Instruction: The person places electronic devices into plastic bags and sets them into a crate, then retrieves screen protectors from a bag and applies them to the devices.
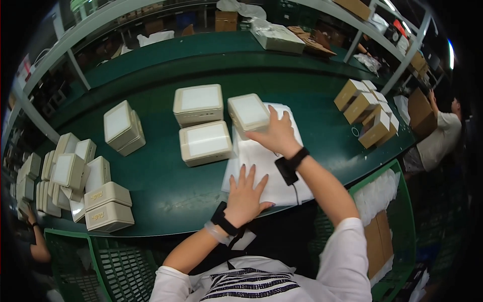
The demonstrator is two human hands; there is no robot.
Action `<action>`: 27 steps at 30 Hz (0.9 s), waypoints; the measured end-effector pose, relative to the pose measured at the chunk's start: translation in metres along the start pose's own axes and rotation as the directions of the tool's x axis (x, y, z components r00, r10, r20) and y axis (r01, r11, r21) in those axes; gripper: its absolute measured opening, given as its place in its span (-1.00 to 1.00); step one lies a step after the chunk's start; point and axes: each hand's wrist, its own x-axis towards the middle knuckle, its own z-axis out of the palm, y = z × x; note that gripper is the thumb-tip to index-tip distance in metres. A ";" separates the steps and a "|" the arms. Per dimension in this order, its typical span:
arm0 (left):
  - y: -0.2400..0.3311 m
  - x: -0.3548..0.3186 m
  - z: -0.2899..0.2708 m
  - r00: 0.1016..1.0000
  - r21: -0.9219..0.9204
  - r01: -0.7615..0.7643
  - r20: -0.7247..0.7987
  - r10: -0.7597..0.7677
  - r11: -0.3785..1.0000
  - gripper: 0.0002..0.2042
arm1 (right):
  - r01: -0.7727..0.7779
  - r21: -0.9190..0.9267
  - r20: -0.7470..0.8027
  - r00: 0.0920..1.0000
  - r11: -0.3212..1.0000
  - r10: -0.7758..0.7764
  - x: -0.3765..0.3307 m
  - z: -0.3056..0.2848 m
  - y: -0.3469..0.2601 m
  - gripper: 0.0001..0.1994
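Observation:
A stack of white plastic bags or sheets [274,176] lies on the green table in front of me. My left hand [245,197] rests flat on its near left part, fingers spread. My right hand [277,132] grips the near right corner of a cream box with a white top panel [250,112], thumb along its near side and index finger at its right edge. That box sits partly over the far left part of the stack. Just left of it are two more cream boxes, one nearer [206,143] and one farther [199,103].
More cream boxes [121,126] stand at the left, with a larger pile [70,168] beyond. Brown-and-white cartons [363,106] stand at the right. Green crates [93,251] flank me below the table edge. Another person [443,133] handles cardboard at far right; a hand [30,216] shows at far left.

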 end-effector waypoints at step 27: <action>-0.193 0.000 -0.036 0.599 -0.902 0.312 -0.057 -0.799 0.299 -0.45 | -0.394 0.717 0.433 0.898 0.575 0.076 0.001 0.074 -0.147 -0.46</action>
